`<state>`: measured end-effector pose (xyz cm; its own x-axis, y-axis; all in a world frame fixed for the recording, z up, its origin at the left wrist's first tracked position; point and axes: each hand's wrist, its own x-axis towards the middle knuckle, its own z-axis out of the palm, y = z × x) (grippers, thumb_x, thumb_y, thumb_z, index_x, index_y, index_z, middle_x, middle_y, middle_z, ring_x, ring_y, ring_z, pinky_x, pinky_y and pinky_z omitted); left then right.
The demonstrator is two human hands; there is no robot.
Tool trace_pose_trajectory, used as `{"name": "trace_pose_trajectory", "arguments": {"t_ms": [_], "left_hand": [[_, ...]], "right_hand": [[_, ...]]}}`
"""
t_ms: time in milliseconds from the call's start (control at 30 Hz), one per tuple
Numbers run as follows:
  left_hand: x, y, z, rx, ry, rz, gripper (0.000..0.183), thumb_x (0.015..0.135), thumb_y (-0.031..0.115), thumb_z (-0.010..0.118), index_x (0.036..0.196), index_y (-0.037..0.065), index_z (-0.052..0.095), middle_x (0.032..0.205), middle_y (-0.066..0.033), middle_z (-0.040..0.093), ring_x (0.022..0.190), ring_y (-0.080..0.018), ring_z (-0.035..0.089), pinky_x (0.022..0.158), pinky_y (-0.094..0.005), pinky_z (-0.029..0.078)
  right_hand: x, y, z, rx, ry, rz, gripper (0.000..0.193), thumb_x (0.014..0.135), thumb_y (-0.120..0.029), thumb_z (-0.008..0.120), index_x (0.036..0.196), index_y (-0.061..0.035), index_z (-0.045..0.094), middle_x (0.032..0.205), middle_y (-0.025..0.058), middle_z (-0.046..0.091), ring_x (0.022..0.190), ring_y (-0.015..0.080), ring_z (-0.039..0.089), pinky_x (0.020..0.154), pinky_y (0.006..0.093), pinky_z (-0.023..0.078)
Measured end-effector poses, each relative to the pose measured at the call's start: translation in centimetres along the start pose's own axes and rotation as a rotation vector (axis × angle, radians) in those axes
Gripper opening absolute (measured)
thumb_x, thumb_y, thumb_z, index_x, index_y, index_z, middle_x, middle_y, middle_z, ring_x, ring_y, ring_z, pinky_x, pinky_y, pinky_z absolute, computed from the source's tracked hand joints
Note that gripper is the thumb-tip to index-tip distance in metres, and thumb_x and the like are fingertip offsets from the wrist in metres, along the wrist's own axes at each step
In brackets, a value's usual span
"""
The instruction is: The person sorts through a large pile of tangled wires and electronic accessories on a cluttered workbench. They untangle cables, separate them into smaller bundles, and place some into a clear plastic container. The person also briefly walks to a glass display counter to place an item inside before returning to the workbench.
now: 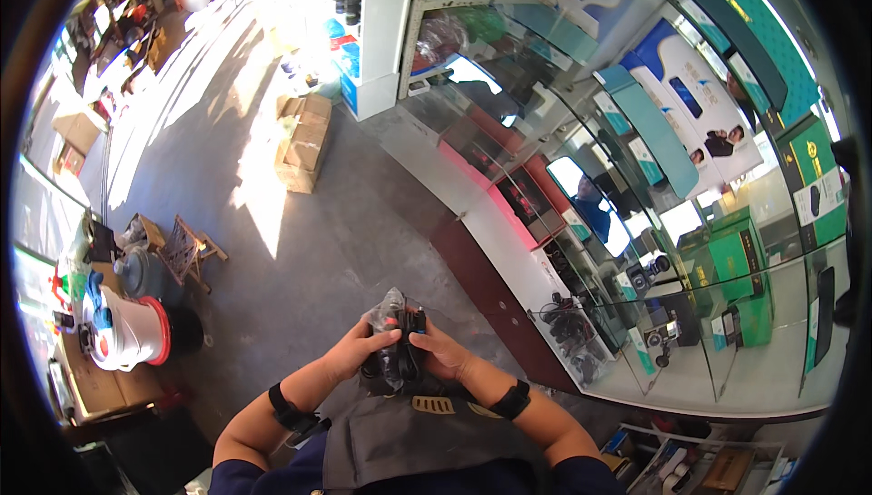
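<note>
In front of my body, both hands hold a black coiled cable with a clear plastic bag around or against it. My left hand grips the bag side, its thumb lying across the plastic. A small red spot shows near that thumb. My right hand closes on the cable from the other side, its thumb near a slim dark upright end piece. Fingers under the bundle are hidden. Just below hangs a grey bag or apron on my front, and each forearm wears a black band.
A glass display case with boxed gadgets and small cameras runs along the right. An open cardboard box sits on the floor ahead. At left are a white bucket, a small folding stool and more boxes.
</note>
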<state>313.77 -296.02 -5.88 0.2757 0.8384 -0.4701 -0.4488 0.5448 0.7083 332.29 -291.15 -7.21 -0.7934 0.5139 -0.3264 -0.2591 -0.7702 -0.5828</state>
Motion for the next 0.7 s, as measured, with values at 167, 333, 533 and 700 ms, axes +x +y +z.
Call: {"name": "trace_pose_trajectory", "arguments": {"t_ms": [167, 333, 533, 700], "left_hand": [[5.6, 0.8, 4.0, 0.611, 0.122, -0.074, 0.071, 0.084, 0.04, 0.062, 0.131, -0.004, 0.033, 0.122, -0.0164, 0.047, 0.116, -0.0239, 0.044, 0.099, -0.0348, 0.034], [9.3, 2.6, 8.2, 0.446, -0.048, -0.071, 0.075, 0.087, 0.04, 0.057, 0.136, -0.006, 0.025, 0.138, -0.0208, 0.033, 0.124, -0.0257, 0.038, 0.103, -0.0343, 0.029], [10.6, 1.5, 3.5, 0.474, 0.265, 0.041, 0.053, 0.085, 0.029, 0.06, 0.127, 0.0, 0.044, 0.125, -0.0107, 0.048, 0.114, -0.0211, 0.046, 0.096, -0.0324, 0.036], [6.7, 1.6, -1.3, 0.29, 0.956, 0.231, 0.054, 0.077, 0.006, 0.059, 0.127, 0.005, 0.041, 0.122, -0.0076, 0.044, 0.111, -0.0187, 0.043, 0.089, -0.0315, 0.038]], "right_hand": [[-1.8, 1.4, -6.5, 0.506, -0.027, 0.008, 0.063, 0.083, -0.021, 0.064, 0.137, -0.012, 0.033, 0.124, 0.0086, 0.051, 0.112, 0.0234, 0.052, 0.095, 0.0399, 0.043], [-2.6, 0.8, -11.0, 0.909, -0.259, -0.263, 0.068, 0.08, -0.025, 0.065, 0.138, -0.0116, 0.033, 0.129, 0.0109, 0.05, 0.113, 0.0248, 0.052, 0.096, 0.0418, 0.043], [-1.6, -2.6, -18.1, 0.659, -0.049, -0.495, 0.092, 0.069, -0.055, 0.069, 0.139, -0.01, 0.029, 0.132, 0.0204, 0.043, 0.12, 0.045, 0.04, 0.102, 0.0565, 0.031], [-1.7, -4.9, -30.0, 0.806, 0.125, -0.589, 0.066, 0.078, -0.034, 0.067, 0.133, -0.009, 0.04, 0.126, 0.0134, 0.051, 0.11, 0.0336, 0.053, 0.084, 0.0503, 0.048]]}}
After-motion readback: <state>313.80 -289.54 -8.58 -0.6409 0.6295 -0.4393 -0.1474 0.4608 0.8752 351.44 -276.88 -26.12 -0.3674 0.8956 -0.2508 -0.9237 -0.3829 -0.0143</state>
